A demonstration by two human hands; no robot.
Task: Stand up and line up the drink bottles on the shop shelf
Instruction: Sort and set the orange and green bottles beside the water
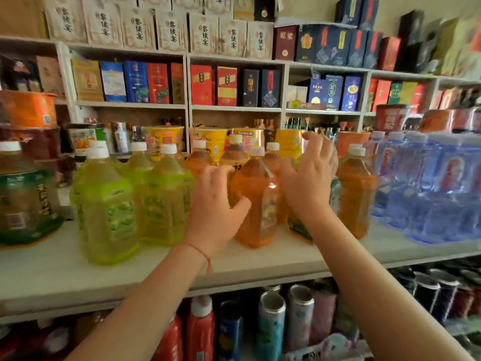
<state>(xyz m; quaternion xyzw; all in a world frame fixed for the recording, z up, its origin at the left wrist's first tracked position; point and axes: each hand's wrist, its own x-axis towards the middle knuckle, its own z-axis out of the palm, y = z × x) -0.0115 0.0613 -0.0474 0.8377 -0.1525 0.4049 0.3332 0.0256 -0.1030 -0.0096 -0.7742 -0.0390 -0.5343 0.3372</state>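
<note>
Two hands flanked an upright orange drink bottle [256,199] on the pale shop shelf [78,272].

The left hand [216,209] sat at the bottle's left side, fingers [221,173] loosely spread and gripping nothing, whether touching it could not be told; the right hand [309,175] was raised on the other side, fingers apart, also empty; yellow-green bottles [109,204] with white caps stood close on the left, more orange bottles [356,194] behind and right; clear blue-tinted water bottles [429,188] crowded the right end; yellow noodle cups [164,139] stood behind; glossy boxes [156,83] filled the wall shelves; cans [273,327] lay below.
</note>
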